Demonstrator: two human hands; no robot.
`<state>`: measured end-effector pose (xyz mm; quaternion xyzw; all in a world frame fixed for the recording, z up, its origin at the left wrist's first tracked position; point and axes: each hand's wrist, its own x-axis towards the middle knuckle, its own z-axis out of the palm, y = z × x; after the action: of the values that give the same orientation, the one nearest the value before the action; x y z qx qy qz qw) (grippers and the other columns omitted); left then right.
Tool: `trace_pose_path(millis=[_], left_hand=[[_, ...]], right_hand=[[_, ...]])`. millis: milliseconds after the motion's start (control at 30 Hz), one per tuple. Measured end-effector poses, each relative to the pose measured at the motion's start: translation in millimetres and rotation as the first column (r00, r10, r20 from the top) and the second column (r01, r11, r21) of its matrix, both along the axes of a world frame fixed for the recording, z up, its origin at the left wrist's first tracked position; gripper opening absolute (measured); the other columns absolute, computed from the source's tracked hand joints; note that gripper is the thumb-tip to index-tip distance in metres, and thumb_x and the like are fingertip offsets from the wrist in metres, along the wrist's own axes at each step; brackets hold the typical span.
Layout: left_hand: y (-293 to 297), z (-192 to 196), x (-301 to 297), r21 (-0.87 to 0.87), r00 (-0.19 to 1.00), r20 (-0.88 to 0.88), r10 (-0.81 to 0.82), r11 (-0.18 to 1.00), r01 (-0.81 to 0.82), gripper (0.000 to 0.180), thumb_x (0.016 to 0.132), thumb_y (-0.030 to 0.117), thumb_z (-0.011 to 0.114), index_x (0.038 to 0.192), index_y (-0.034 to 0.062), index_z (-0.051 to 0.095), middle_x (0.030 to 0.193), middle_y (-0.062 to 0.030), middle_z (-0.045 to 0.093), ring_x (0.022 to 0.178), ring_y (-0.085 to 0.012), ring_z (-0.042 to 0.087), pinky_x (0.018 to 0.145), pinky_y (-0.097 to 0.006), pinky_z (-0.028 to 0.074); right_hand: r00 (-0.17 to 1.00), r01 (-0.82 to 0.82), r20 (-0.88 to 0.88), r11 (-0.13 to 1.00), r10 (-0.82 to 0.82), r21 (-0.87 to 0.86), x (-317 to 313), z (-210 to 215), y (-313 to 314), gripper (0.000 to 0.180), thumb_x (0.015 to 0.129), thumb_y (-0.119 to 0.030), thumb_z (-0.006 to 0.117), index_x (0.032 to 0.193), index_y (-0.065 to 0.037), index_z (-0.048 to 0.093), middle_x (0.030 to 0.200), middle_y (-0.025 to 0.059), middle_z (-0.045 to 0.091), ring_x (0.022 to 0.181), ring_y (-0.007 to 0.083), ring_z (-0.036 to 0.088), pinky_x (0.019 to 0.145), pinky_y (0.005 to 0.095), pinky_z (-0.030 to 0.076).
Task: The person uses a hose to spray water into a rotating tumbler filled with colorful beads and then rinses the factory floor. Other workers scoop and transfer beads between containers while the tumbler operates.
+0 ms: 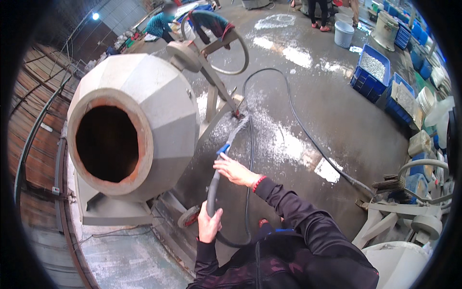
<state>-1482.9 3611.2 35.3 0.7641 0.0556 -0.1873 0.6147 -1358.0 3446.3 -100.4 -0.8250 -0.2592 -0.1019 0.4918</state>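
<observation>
A thick grey hose [212, 195] with a blue end piece [223, 149] points away from me, and water [237, 130] streams from it onto the floor by the mixer's frame. My left hand [210, 225] is wrapped round the hose's lower part. Farther along, just behind the blue piece, my right hand [236, 172] lies over the hose with its fingers across it. A red bead bracelet [258, 182] circles my right wrist. To the left stands a big pale faceted drum mixer [166, 96], its round mouth facing me and dark inside.
A black hose [308, 132] loops over the wet grey floor [288, 202]. Blue crates [366, 91] and a white bucket [343, 34] stand at the right. Behind the drum is a large handwheel [245, 53]. Another machine [394, 262] is at lower right. People [161, 25] are farther off.
</observation>
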Motion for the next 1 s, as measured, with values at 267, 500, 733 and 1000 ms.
trace_pose_path(millis=[267,500,733,1000], left_hand=[[-43,28,46,-0.114,0.999,-0.042,-0.035,0.993,0.030,0.038,0.081,0.003,0.061,0.116,0.0063,0.047,0.061,0.0034,0.045,0.039,-0.0021,0.037,0.035,-0.020,0.028],[-45,48,134,-0.128,0.995,-0.088,-0.045,0.991,0.034,0.038,0.076,-0.004,0.063,0.112,0.0011,0.052,0.060,0.0028,0.045,0.040,-0.0021,0.036,0.035,-0.020,0.027],[-105,37,235,-0.099,0.991,-0.033,-0.133,0.987,0.129,0.041,0.079,0.005,0.065,0.116,0.0010,0.051,0.062,0.0004,0.051,0.042,-0.0046,0.043,0.037,-0.021,0.033],[-220,18,333,-0.098,0.915,-0.038,-0.401,0.913,0.396,0.044,0.081,0.010,0.066,0.118,-0.0030,0.047,0.061,-0.0020,0.054,0.046,-0.0062,0.049,0.042,-0.023,0.039]], right_hand=[[0.971,0.174,0.164,0.985,-0.172,0.000,65,37,-104,0.043,0.085,-0.018,0.058,0.126,-0.011,0.048,0.128,0.0138,0.046,0.122,0.0308,0.039,0.099,0.0426,0.035],[0.989,-0.129,0.040,0.964,0.142,-0.233,181,53,-165,0.040,0.087,-0.036,0.053,0.112,-0.004,0.056,0.094,0.0143,0.057,0.087,0.0319,0.057,0.076,0.0398,0.045],[0.991,0.134,0.063,0.865,-0.119,-0.483,262,55,-197,0.036,0.088,-0.041,0.050,0.110,-0.014,0.057,0.081,0.0146,0.059,0.077,0.0315,0.061,0.063,0.0427,0.049],[0.745,0.302,-0.407,0.812,-0.528,-0.500,337,-3,-261,0.042,0.089,-0.041,0.047,0.119,-0.012,0.053,0.087,0.0183,0.063,0.087,0.0352,0.060,0.073,0.0468,0.046]])
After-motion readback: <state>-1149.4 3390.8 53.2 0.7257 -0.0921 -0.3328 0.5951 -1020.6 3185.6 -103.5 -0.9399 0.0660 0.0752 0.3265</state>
